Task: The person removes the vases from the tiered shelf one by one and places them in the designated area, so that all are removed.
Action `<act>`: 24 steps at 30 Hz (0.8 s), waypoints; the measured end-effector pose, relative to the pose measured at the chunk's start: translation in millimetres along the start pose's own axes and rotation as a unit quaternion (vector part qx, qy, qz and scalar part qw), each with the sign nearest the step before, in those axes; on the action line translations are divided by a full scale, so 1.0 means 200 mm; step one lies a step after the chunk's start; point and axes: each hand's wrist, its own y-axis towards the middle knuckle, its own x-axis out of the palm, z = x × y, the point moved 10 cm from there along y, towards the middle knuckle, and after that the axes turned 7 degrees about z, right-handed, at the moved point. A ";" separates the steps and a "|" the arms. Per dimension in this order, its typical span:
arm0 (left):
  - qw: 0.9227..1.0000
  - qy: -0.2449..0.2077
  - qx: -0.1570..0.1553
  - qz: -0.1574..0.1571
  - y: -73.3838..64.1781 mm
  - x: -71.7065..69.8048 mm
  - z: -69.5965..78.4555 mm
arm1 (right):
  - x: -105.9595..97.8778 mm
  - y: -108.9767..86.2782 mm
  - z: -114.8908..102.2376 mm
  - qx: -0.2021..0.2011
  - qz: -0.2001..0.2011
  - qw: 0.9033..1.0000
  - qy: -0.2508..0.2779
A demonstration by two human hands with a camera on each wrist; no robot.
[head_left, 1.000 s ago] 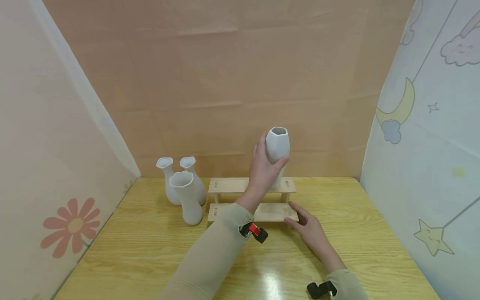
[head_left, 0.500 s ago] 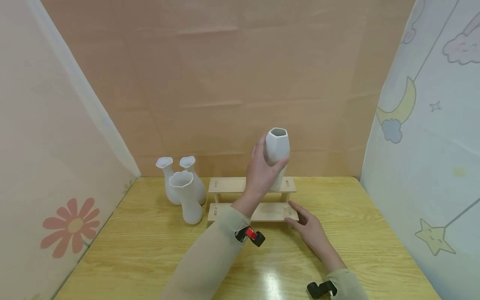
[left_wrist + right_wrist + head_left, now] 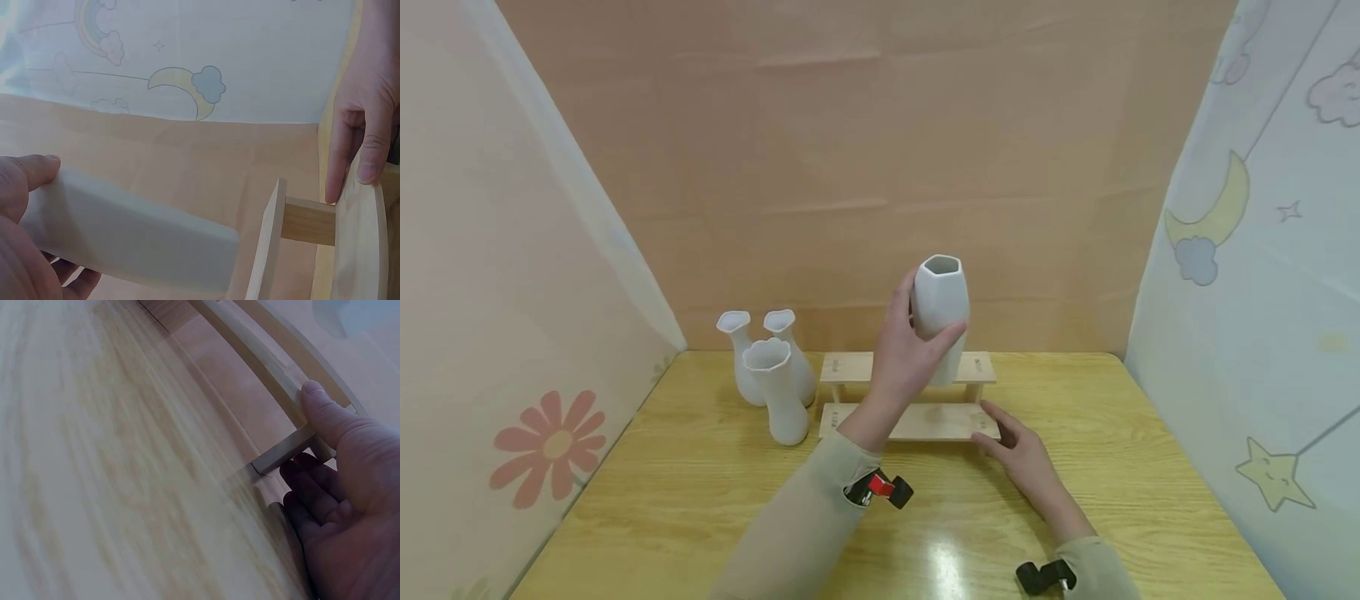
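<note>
My left hand (image 3: pixel 901 350) grips a tall white faceted vase (image 3: pixel 942 308) with a five-sided mouth, thumb on one side and fingers on the other. It is held nearly upright at the upper board of a two-tier wooden display stand (image 3: pixel 917 422). In the left wrist view, the vase's base (image 3: pixel 212 256) appears slightly apart from that board (image 3: pixel 269 237). At the stand's right end, my right hand (image 3: pixel 1030 471) pinches the lower board; the right wrist view has the thumb (image 3: pixel 325 409) on top of it and the fingers beneath.
Three white vases stand grouped left of the stand: a scalloped-rim vase (image 3: pixel 781 396) in front, two narrow-necked ones, a left vase (image 3: pixel 742 367) and a right vase (image 3: pixel 801 367), behind. The wooden table (image 3: pixel 700 492) meets a tan backdrop (image 3: pixel 850 167) and patterned side walls.
The left hand and its vase have shifted left and slightly nearer, off the upper board's right part. The right hand keeps its place on the stand. The head view has turned slightly.
</note>
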 end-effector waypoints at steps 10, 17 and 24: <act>1.000 0.015 -0.013 -0.014 -0.06 -0.16 0.00 | -0.01 0.01 0.00 0.003 -0.004 1.000 -0.017; 0.999 0.019 -0.024 -0.008 -0.11 -0.30 -0.02 | -0.01 0.02 0.00 0.008 -0.006 1.000 -0.021; 0.999 0.012 -0.042 0.002 -0.15 -0.42 -0.08 | -0.02 0.03 0.01 0.008 -0.002 1.000 -0.017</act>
